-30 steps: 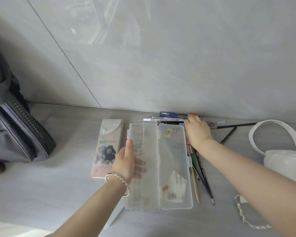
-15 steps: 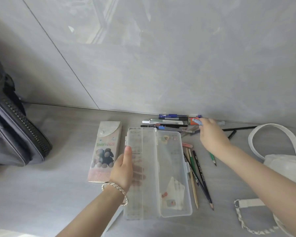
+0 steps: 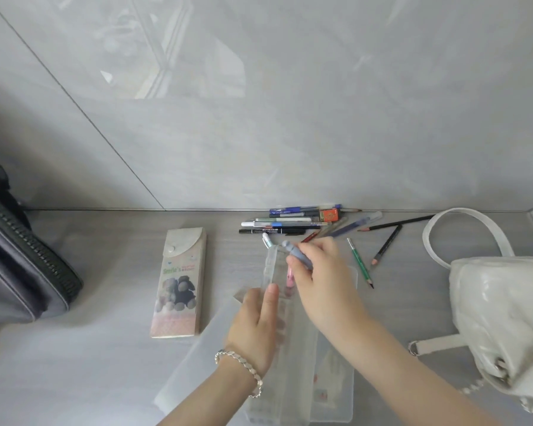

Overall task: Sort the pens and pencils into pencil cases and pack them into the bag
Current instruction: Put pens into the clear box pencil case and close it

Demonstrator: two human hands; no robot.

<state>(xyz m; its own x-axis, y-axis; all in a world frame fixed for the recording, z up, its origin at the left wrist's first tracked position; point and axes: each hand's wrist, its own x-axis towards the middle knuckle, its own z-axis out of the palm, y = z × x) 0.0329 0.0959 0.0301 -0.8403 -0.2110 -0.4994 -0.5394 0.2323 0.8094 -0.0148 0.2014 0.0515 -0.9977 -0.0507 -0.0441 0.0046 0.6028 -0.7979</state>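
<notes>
Near the middle of the tabletop (image 3: 105, 364): clear pencil case (image 3: 333, 392) lies open, long side running away from the viewer; its lid is tipped up on edge at the left
Left hand (image 3: 259, 327): grasping the raised lid of the clear pencil case, thumb on the near face, the other fingers against the far face; bracelet (image 3: 243, 367) on the wrist
Right hand (image 3: 317, 278): fingers pinched round a grey-blue pen (image 3: 296, 255); pen slants up-left, its tip over the far end of the clear pencil case; a second white tip shows just beside it, but whether this hand holds that too I cannot tell
Inside the case: something pink (image 3: 290, 276) shows at the far end, too blurred to name; printed paper at the near end
Printed pencil case (image 3: 179, 281): flat on the tabletop left of the clear one, flap snapped shut, teddy-bear picture on its face; apart from both hands
Loose pens (image 3: 290, 222): stacked in rows along the foot of the wall (image 3: 290, 118), beyond the hands; orange box (image 3: 329, 214) among them
Green pencil (image 3: 360, 262): alone on the tabletop, right of the right hand, point toward the viewer
Dark pencils (image 3: 386, 244): two, further right, near the strap of the white bag (image 3: 499, 318)
Grey bag (image 3: 22, 278): far left edge, zip facing inward; well apart from both cases
</notes>
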